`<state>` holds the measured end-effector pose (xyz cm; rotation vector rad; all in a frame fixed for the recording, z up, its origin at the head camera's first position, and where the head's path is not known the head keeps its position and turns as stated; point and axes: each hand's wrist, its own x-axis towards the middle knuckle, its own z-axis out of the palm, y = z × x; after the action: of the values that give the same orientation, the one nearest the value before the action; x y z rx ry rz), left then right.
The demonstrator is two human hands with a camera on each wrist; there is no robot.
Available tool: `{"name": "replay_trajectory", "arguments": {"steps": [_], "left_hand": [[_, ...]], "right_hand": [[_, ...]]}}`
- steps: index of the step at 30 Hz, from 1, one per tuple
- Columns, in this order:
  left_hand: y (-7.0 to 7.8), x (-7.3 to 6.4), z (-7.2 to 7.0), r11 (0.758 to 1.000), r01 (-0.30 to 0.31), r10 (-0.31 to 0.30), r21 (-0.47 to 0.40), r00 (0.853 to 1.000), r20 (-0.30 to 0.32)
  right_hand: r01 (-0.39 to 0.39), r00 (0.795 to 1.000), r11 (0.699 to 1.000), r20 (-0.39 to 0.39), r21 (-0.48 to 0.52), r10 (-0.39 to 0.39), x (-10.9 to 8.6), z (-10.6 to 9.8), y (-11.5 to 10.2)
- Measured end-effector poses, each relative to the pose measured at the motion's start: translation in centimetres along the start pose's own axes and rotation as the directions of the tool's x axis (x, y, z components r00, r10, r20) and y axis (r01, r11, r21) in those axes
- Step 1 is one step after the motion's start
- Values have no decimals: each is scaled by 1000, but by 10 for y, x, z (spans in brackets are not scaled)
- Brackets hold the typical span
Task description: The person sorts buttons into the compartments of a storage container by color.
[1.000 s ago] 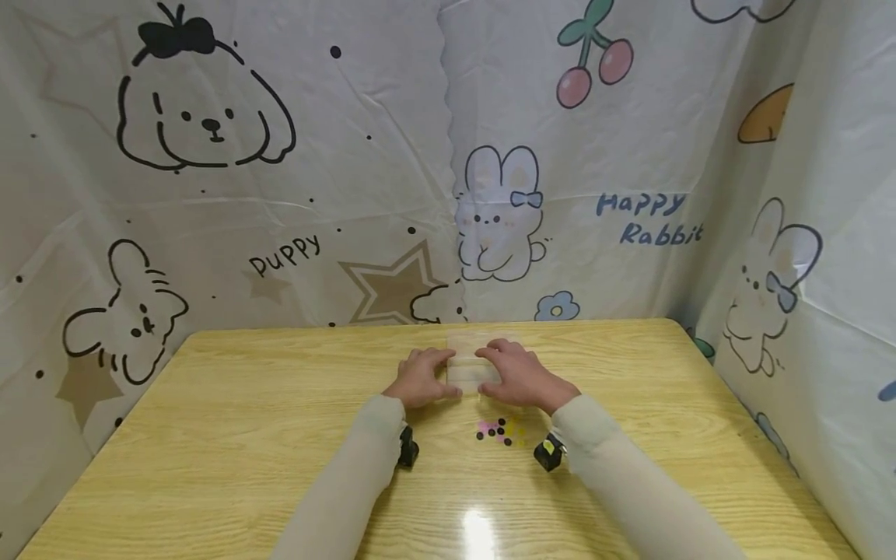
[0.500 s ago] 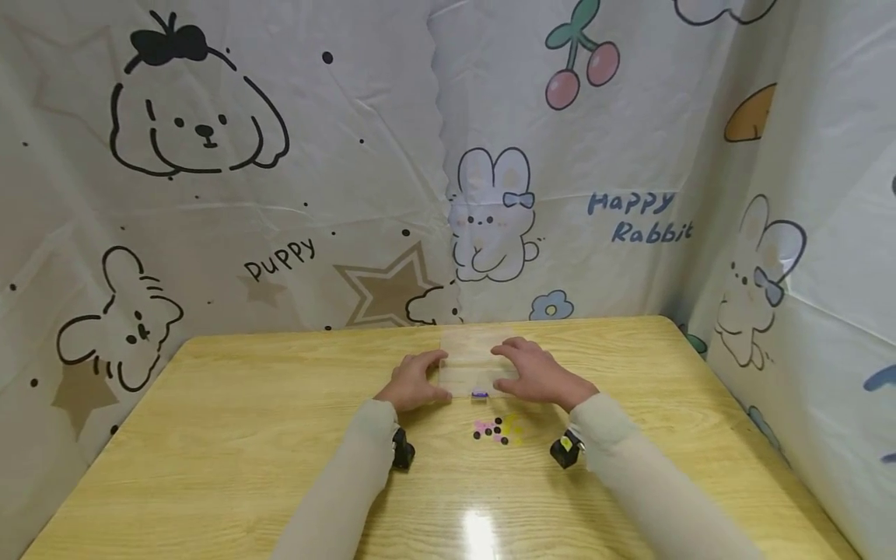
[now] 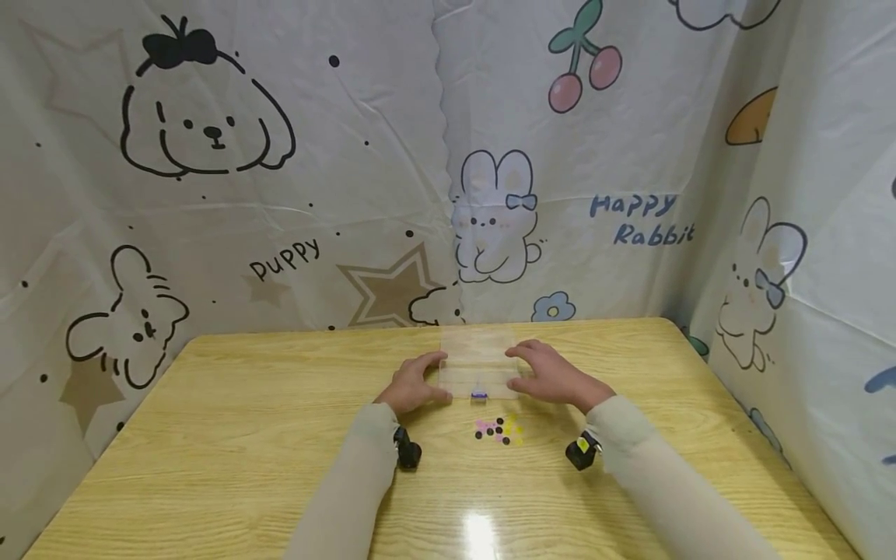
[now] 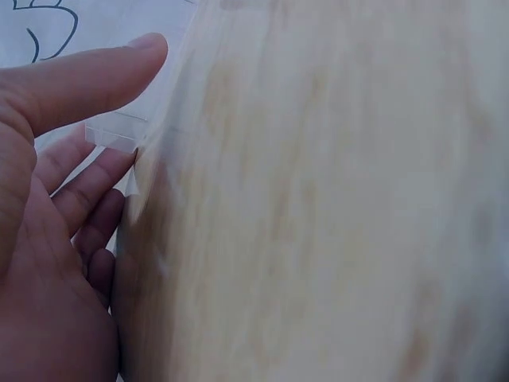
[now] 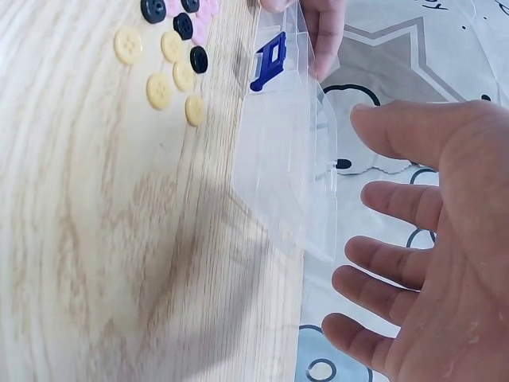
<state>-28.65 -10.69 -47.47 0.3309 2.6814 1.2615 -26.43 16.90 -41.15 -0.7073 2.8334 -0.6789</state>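
A clear plastic box (image 3: 462, 381) with a blue latch (image 5: 269, 62) lies on the table, its clear lid (image 3: 476, 342) folded back toward the wall. My left hand (image 3: 408, 385) holds the box's left end, thumb at the front corner and fingers toward the back. Off the right end, my right hand (image 3: 556, 377) hovers with spread fingers; the right wrist view shows a gap between it and the box. In front of the box lie loose buttons: several yellow ones (image 5: 159, 91), several black ones (image 5: 183, 26) and some pink ones (image 5: 208, 6).
The wood-grain table (image 3: 280, 451) ends at a printed curtain (image 3: 364, 155) just behind the box. More curtain (image 3: 840, 327) hangs along the right side. A small black camera sits on each wrist, the right one (image 3: 581, 453) above the table.
My right hand has drawn off to the right, away from the box, uncovering its right part and the blue latch. The left hand has stayed at the left end.
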Motion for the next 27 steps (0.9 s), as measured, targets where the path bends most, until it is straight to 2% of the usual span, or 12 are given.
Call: {"name": "replay_trajectory", "arguments": {"steps": [14,19,27], "left_hand": [[-2,0,1,1000,-8,9,-22,1000,5],[-2,0,2,999,-22,23,-39,1000,6],[-2,-1,2,998,-12,12,-61,1000,8]], "right_hand": [[29,999,999,-21,-15,-29,-6,-4,7],[45,998,998,-37,-53,-47,-10,-5,10],[59,997,993,-44,-101,-64,-17,-5,13]]}}
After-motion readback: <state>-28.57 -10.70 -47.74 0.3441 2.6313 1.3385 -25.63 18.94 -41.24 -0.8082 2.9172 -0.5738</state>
